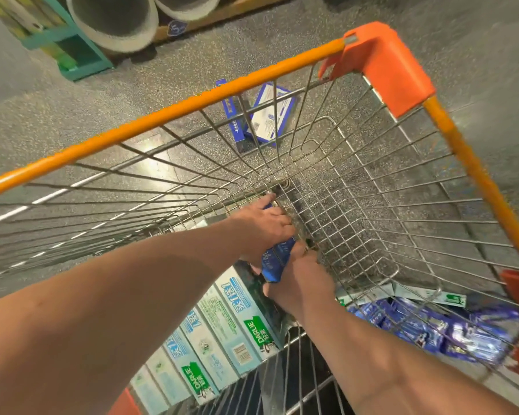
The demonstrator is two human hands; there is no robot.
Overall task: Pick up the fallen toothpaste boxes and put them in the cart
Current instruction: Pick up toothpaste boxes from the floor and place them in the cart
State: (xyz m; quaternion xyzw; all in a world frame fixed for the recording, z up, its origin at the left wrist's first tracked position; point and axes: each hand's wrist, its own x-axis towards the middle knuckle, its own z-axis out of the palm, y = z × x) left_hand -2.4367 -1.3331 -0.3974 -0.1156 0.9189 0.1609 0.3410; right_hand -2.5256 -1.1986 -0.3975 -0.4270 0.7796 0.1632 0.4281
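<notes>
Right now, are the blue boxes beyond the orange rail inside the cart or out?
Out. The blue boxes lie on the floor past the cart's orange rail, one end showing above it.

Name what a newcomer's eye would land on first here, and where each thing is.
An orange-rimmed cart frames the view. At centre the left hand and right hand hold a dark blue box low inside it. Pale Darlie boxes line the lower left; blue boxes lie on the floor beyond.
</notes>
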